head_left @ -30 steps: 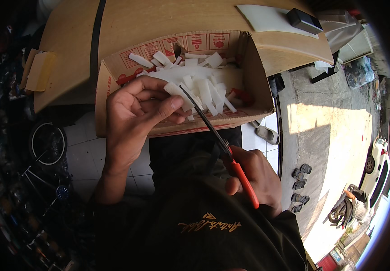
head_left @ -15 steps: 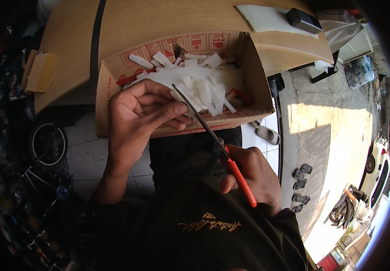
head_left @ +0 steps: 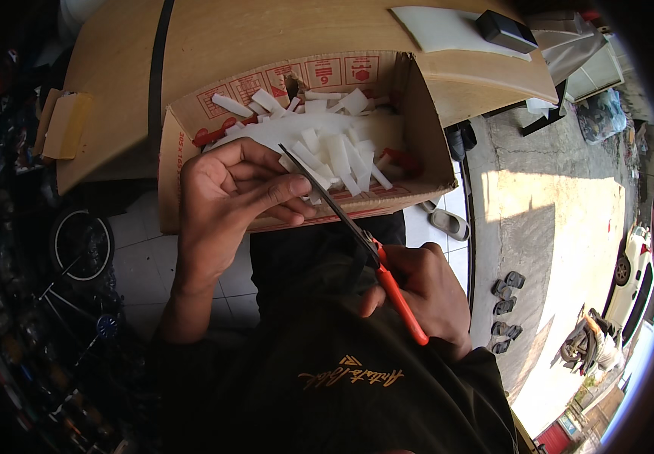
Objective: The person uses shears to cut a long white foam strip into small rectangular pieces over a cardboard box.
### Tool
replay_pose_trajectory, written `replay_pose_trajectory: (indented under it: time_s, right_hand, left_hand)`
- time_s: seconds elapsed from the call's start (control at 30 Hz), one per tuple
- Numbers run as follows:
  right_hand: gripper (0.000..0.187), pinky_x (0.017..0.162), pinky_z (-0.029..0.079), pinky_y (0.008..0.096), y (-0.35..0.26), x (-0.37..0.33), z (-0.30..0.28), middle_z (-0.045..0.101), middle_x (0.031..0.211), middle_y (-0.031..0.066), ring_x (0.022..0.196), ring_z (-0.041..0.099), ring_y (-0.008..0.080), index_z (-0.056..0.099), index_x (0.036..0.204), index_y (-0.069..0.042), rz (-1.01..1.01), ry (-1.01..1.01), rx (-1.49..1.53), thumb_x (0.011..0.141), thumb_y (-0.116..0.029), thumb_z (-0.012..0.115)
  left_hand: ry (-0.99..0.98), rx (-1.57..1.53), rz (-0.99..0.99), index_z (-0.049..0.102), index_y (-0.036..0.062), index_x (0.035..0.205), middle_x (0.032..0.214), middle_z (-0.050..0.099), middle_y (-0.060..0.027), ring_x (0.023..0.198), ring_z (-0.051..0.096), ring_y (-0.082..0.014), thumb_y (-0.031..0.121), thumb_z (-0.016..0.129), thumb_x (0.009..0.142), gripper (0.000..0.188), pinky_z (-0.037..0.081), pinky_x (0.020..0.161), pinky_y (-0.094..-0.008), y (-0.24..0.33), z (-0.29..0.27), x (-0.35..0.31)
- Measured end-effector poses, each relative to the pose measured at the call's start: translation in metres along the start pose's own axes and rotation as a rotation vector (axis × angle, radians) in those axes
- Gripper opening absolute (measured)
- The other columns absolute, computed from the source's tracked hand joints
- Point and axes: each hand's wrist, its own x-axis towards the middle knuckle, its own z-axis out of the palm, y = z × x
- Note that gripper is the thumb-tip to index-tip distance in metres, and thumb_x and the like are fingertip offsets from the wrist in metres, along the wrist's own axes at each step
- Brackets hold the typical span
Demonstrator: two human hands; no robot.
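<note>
My right hand (head_left: 427, 291) is closed round the red handles of a pair of scissors (head_left: 396, 293). The dark blades slant up and left, looking nearly closed, and their tip passes just beside my left thumb. Between thumb and fingers, my left hand (head_left: 225, 189) pinches a small white strip (head_left: 287, 162), mostly hidden by the fingers and the blades. Directly beyond both hands stands an open cardboard box (head_left: 304, 69). Inside it lie several loose cut white strips (head_left: 337, 156), seemingly foam, on a larger white sheet, along with some red pieces (head_left: 402, 160).
The box rests against a wooden table (head_left: 266, 26). A white sheet (head_left: 436, 32) and a black block (head_left: 506, 32) lie at the table's far right; a small open carton (head_left: 67, 125) is at the left. A bicycle wheel (head_left: 82, 244) stands lower left, slippers (head_left: 449, 225) on the tiles.
The scissors and my right hand have shifted very slightly, and the blade tip sits a little further left. My left hand keeps its pinch. The whole view has moved a little.
</note>
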Motion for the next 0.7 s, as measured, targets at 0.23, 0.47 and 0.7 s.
replay_pose_trajectory:
  time_s: [0.23, 0.47, 0.7]
  right_hand:
    - [0.027, 0.047, 0.037, 0.0348, 0.0058, -0.0002, 0.0017, 0.053, 0.051, 0.0113, 0.043, 0.046, 0.0241, 0.066, 0.079, 0.000, 0.010, 0.010, 0.088, 0.083, -0.026, 0.070]
    - [0.027, 0.048, 0.037, 0.0343, 0.0047, 0.0005, -0.0009, 0.054, 0.053, 0.0115, 0.043, 0.044, 0.0218, 0.065, 0.079, 0.001, 0.008, 0.003, 0.121, 0.083, -0.025, 0.070]
    - [0.013, 0.047, 0.035, 0.0256, 0.0068, 0.0009, 0.0046, 0.058, 0.053, 0.0043, 0.049, 0.047, 0.0049, 0.063, 0.070, 0.004, 0.013, 0.086, 0.198, 0.074, -0.007, 0.069]
  left_hand:
    - [0.018, 0.014, -0.031, 0.055, -0.0070, 0.090, 0.077, 0.066, -0.0177, 0.062, 0.068, -0.0220, -0.003, 0.068, 0.081, 0.017, 0.057, 0.051, -0.0257, 0.0025, 0.0014, 0.0000]
    - [0.032, 0.023, -0.025, 0.054, -0.0071, 0.094, 0.078, 0.066, -0.0163, 0.064, 0.069, -0.0212, -0.001, 0.067, 0.082, 0.019, 0.056, 0.053, -0.0251, 0.0031, 0.0025, -0.0016]
    - [0.061, 0.011, 0.017, 0.053, -0.0052, 0.097, 0.081, 0.065, -0.0134, 0.065, 0.068, -0.0182, 0.000, 0.065, 0.084, 0.019, 0.054, 0.053, -0.0232, 0.0025, -0.0017, -0.0051]
